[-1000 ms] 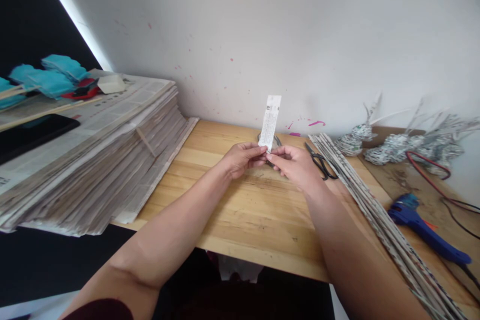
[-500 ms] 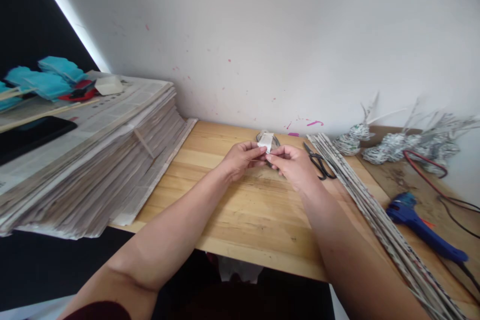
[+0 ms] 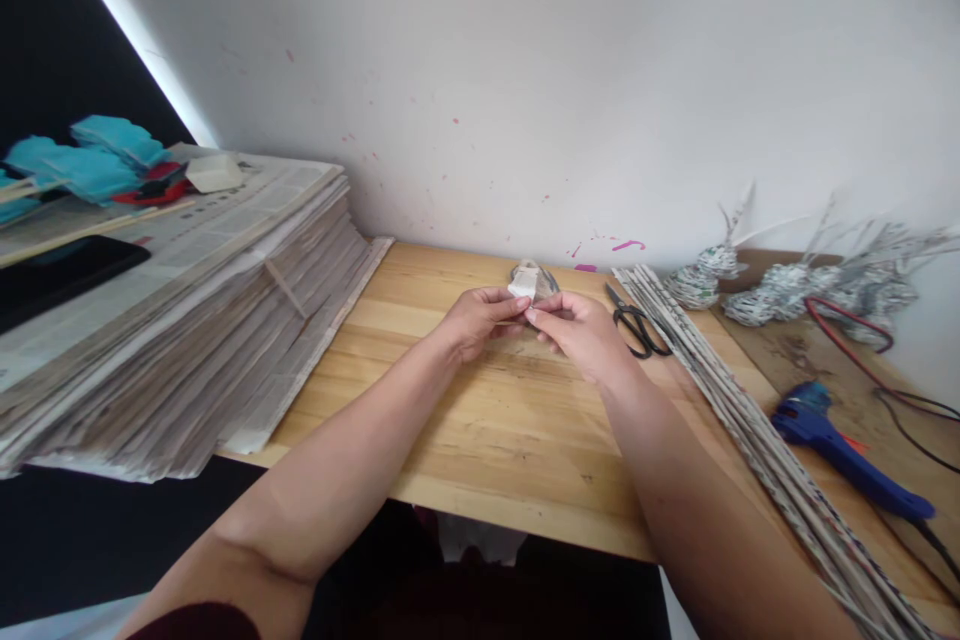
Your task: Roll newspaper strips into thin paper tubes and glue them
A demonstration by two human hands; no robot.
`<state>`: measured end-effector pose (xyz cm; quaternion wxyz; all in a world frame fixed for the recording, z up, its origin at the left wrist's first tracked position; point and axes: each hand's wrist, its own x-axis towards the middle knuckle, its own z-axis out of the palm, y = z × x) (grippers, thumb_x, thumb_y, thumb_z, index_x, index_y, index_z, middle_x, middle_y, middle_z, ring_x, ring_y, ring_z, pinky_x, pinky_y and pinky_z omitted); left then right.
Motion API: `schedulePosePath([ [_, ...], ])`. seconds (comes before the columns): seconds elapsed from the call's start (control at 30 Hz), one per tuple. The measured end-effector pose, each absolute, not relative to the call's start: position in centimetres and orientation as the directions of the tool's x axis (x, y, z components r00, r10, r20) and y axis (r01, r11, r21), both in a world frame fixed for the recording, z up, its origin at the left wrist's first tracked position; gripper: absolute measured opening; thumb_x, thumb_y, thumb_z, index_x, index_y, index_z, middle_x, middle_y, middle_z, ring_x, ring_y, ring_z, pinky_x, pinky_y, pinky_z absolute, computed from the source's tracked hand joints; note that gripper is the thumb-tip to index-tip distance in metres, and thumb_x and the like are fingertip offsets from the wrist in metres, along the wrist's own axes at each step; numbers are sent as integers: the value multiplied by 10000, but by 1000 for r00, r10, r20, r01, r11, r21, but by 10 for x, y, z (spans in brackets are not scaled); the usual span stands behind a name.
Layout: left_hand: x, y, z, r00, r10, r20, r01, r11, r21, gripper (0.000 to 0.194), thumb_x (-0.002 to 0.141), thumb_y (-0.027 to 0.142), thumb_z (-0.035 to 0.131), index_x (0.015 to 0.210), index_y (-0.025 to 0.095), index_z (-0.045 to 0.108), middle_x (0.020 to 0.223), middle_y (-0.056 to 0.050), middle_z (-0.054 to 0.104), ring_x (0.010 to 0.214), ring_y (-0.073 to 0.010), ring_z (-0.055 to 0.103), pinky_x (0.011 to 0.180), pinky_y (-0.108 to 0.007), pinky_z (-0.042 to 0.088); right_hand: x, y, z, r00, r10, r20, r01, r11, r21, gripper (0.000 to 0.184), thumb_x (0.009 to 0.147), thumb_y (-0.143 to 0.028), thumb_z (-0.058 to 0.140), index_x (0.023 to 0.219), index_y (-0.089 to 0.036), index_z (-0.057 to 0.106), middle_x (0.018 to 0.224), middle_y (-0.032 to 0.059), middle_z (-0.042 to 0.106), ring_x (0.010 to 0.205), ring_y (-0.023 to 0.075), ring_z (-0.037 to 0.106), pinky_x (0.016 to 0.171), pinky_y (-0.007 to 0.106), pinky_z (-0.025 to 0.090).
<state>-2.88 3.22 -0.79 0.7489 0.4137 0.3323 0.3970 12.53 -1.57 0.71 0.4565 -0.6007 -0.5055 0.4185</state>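
Observation:
Over the wooden table, my left hand (image 3: 490, 317) and my right hand (image 3: 571, 325) meet fingertip to fingertip. Both are closed in a pinch on the lower end of a strip of printed newspaper (image 3: 524, 282), whose upper part droops away from me. The fingers cover the pinched end. Behind the strip, partly hidden by it, lies a greyish coiled thing (image 3: 549, 280) that I cannot make out. A pair of black-handled scissors (image 3: 637, 332) rests on the table just right of my right hand.
A tall newspaper stack (image 3: 300, 310) stands left, bearing a phone (image 3: 82, 260), blue packets (image 3: 112, 155) and a red-and-black tool (image 3: 161, 185). Long rolled paper sticks (image 3: 735, 400) lie right, beside a blue glue gun (image 3: 847, 460). Woven paper shapes (image 3: 780, 292) stand by the wall.
The newspaper strip stood upright a second ago; its upper part has since folded down and looks short. Both hands keep their pinch in nearly the same place. The view has shifted slightly.

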Motion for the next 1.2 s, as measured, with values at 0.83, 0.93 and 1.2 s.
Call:
schedulePosePath([
  [0.83,-25,29,-8,427,884,-188,-338,349,874,331,527,311,904,687,112,693,698,-21,661,620,-76,565,613,-210,466,124,-15,3,170,976,132,462,39,-886,143,743,-334,665,759,-193,657,685,28,681,571,139,610,536,258,461],
  [0.93,-26,31,-9,406,895,-185,-340,335,879,357,514,339,906,685,117,685,690,-17,659,633,-86,578,643,-224,470,123,-16,9,127,992,0,306,-39,-951,170,763,-343,675,815,-184,643,728,35,686,556,123,610,494,231,460],
  [1.2,-26,31,-10,425,889,-173,-338,333,880,367,532,360,899,689,116,675,674,-8,648,620,-77,568,656,-223,464,128,-15,7,79,996,-38,279,-59,-958,237,771,-388,701,850,-170,652,656,21,651,536,105,580,480,208,454],
])
